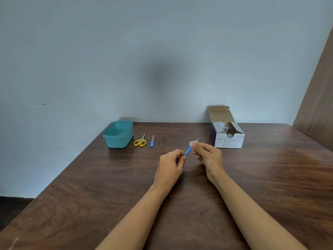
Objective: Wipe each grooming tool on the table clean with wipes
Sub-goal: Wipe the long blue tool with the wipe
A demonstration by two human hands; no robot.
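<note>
Over the dark wooden table, my left hand pinches a slim blue-handled metal tool by its handle; my right hand pinches a white wipe round its thin tip. Light, stiff, probably slippery when wet.

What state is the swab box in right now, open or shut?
Open. The alcohol swab box has its top flap folded up and back, and swab packets show inside the opening.

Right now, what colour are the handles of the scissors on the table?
Yellow. The scissors show best in the head view, lying beside the teal tub.
</note>
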